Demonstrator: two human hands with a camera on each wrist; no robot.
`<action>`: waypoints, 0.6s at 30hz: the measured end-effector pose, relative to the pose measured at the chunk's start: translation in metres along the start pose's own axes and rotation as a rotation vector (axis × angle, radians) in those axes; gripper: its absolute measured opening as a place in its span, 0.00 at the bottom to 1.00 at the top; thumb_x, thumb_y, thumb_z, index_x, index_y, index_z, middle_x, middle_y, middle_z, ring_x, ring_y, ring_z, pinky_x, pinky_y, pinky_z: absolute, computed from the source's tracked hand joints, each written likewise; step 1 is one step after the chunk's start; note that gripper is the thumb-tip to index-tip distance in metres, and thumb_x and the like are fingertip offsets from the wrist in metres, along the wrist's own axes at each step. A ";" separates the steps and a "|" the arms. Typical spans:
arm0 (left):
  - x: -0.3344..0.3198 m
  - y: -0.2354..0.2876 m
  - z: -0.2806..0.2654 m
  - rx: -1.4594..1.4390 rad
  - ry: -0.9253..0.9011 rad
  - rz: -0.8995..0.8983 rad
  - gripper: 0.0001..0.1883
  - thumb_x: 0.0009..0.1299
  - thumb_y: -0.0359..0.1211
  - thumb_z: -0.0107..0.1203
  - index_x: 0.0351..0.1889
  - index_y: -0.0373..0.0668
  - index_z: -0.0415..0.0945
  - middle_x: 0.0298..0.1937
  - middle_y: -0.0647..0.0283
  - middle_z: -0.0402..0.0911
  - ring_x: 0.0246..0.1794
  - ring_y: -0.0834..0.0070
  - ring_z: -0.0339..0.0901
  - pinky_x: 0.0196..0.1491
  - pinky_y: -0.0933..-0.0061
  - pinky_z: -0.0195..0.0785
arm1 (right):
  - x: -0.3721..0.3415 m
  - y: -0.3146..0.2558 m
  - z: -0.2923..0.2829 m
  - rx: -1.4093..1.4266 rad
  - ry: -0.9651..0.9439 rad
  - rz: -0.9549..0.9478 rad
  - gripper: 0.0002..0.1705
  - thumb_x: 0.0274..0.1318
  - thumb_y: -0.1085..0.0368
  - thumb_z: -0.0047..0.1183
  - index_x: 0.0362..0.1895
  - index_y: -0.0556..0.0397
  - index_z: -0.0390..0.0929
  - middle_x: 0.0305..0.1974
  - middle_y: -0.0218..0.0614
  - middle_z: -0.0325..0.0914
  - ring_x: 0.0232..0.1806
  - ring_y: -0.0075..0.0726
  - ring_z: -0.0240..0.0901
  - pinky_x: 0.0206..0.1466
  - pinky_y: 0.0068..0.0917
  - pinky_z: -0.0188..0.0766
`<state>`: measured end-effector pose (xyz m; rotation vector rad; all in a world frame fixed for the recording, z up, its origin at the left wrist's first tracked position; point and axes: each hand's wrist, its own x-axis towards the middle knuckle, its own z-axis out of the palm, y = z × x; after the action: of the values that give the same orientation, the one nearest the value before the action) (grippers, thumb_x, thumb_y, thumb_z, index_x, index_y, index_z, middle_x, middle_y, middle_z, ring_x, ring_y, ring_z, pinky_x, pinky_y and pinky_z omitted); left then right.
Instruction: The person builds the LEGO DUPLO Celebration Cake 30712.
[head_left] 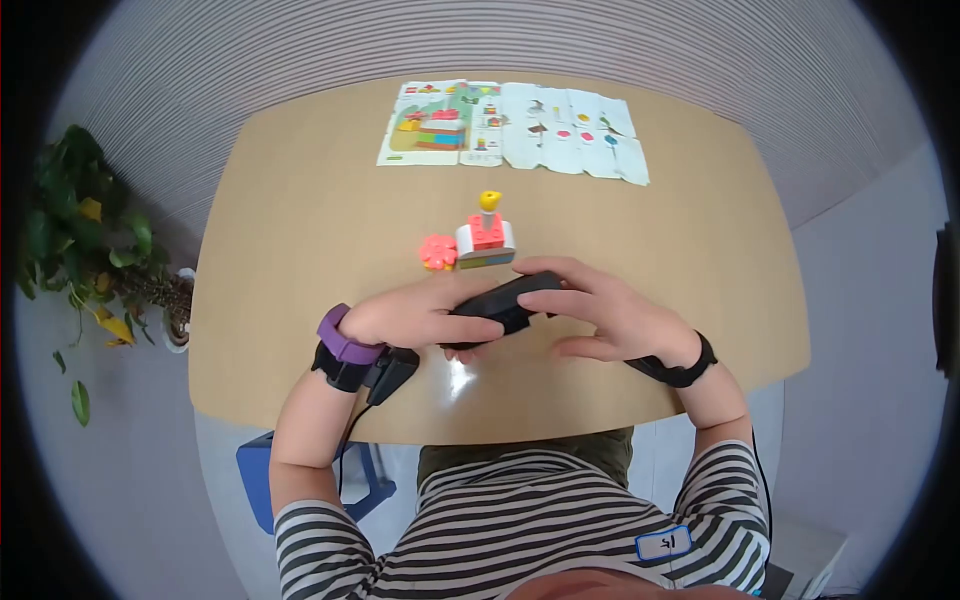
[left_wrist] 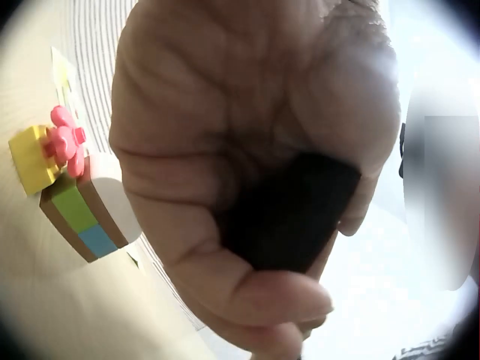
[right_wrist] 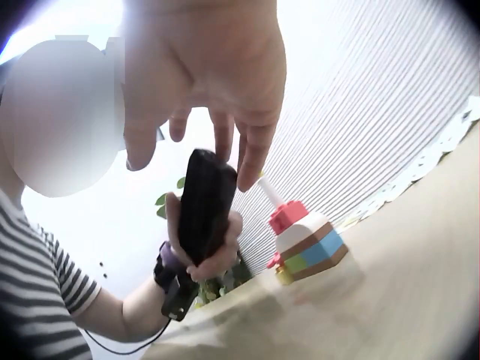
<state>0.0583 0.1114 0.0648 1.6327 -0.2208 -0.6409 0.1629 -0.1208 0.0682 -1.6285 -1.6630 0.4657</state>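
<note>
A black oblong device [head_left: 512,300] is held above the table's near part by my left hand [head_left: 420,312], whose fingers curl round it in the left wrist view. My right hand [head_left: 612,312] has its fingers spread, with fingertips at the device's far end; in the right wrist view the thumb stands away from the device [right_wrist: 204,202]. Just beyond the hands stands a brick cake [head_left: 486,243] with white, red, green and blue parts and a yellow-tipped candle [head_left: 490,204]. A pink flower brick [head_left: 438,250] on a yellow brick [left_wrist: 33,159] is beside it.
Creased instruction sheets [head_left: 575,130] lie at the back of the table [head_left: 300,200]. A potted plant [head_left: 120,250] stands left of the table, and a blue stool [head_left: 258,480] is below its near left edge. A ribbed wall rises behind.
</note>
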 end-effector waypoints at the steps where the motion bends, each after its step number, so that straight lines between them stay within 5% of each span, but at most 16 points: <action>1: -0.002 0.000 -0.003 -0.078 -0.041 -0.022 0.19 0.66 0.34 0.48 0.54 0.36 0.68 0.33 0.62 0.78 0.28 0.78 0.76 0.32 0.78 0.70 | 0.008 0.003 0.006 -0.006 0.054 -0.032 0.34 0.41 0.68 0.67 0.57 0.49 0.70 0.63 0.47 0.60 0.58 0.48 0.66 0.57 0.39 0.70; 5: -0.005 -0.005 -0.019 -0.099 -0.064 -0.023 0.23 0.65 0.34 0.46 0.58 0.37 0.64 0.36 0.61 0.78 0.32 0.76 0.77 0.34 0.77 0.71 | 0.029 0.013 0.014 -0.050 0.201 -0.152 0.36 0.39 0.71 0.67 0.58 0.49 0.70 0.61 0.44 0.61 0.58 0.47 0.65 0.57 0.38 0.70; 8: -0.020 0.010 -0.028 -0.019 0.079 0.105 0.20 0.69 0.35 0.51 0.56 0.37 0.65 0.33 0.63 0.76 0.27 0.80 0.72 0.30 0.78 0.67 | 0.035 0.010 0.008 -0.069 0.264 -0.176 0.39 0.37 0.70 0.69 0.58 0.51 0.69 0.59 0.42 0.64 0.58 0.46 0.65 0.56 0.36 0.71; 11: -0.034 0.038 -0.037 0.124 0.141 0.167 0.26 0.64 0.32 0.56 0.59 0.40 0.63 0.39 0.59 0.78 0.33 0.76 0.76 0.38 0.74 0.70 | 0.045 -0.004 0.000 -0.077 0.368 -0.143 0.40 0.34 0.68 0.72 0.57 0.53 0.69 0.55 0.41 0.68 0.56 0.45 0.68 0.55 0.35 0.71; 12: -0.029 0.033 -0.038 0.069 0.186 0.341 0.34 0.56 0.33 0.66 0.60 0.39 0.63 0.45 0.55 0.78 0.43 0.69 0.78 0.47 0.70 0.70 | 0.046 -0.008 -0.004 -0.088 0.413 -0.130 0.41 0.32 0.67 0.73 0.56 0.54 0.69 0.54 0.40 0.70 0.55 0.45 0.69 0.54 0.35 0.71; 15: -0.024 0.053 -0.033 0.420 0.382 0.557 0.39 0.49 0.36 0.72 0.59 0.38 0.64 0.49 0.55 0.77 0.50 0.64 0.77 0.53 0.67 0.68 | 0.041 -0.020 -0.009 -0.098 0.542 -0.032 0.41 0.30 0.65 0.74 0.55 0.53 0.70 0.51 0.39 0.72 0.52 0.45 0.71 0.54 0.35 0.71; 18: -0.020 0.068 -0.022 0.575 0.395 0.588 0.44 0.41 0.35 0.76 0.58 0.36 0.66 0.50 0.56 0.76 0.49 0.66 0.76 0.53 0.70 0.67 | 0.029 -0.032 -0.018 -0.157 0.565 -0.025 0.41 0.29 0.65 0.75 0.54 0.54 0.70 0.49 0.40 0.73 0.50 0.44 0.72 0.54 0.34 0.70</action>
<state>0.0684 0.1282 0.1361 2.0675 -0.6033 0.2241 0.1562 -0.1017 0.1103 -1.6514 -1.3089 -0.1403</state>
